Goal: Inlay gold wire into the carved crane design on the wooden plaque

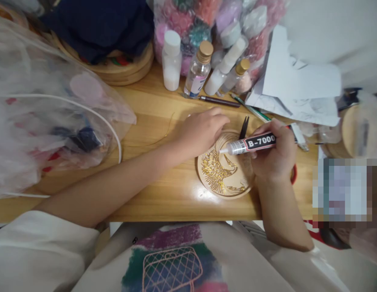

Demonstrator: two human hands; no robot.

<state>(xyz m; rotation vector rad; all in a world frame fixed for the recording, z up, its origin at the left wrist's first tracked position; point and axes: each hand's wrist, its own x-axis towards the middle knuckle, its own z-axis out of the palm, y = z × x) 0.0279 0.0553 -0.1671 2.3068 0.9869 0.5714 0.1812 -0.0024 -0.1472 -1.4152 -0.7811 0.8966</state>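
Observation:
A round pale wooden plaque (243, 172) lies on the table, carrying a raised bird design (217, 170) traced with gold thread. Across its upper left rim rests my left hand (203, 127), its bent fingers close together on the rim; the fingertips are partly hidden. My right hand (275, 156) is closed round a tube of B-7000 glue (252, 142) with a black label. The tube is tilted, and its thin white nozzle points left, over the bird design. Dark pointed scissors or tweezer tips (244, 127) show just beyond the plaque.
Several small bottles (197, 73) stand at the back beside a dark-handled tool (220, 101) and a green pen (252, 108). White papers (298, 89) lie at the right. A clear plastic bag (54, 121) covers the left side. Loose gold thread (167, 134) curls near my left wrist.

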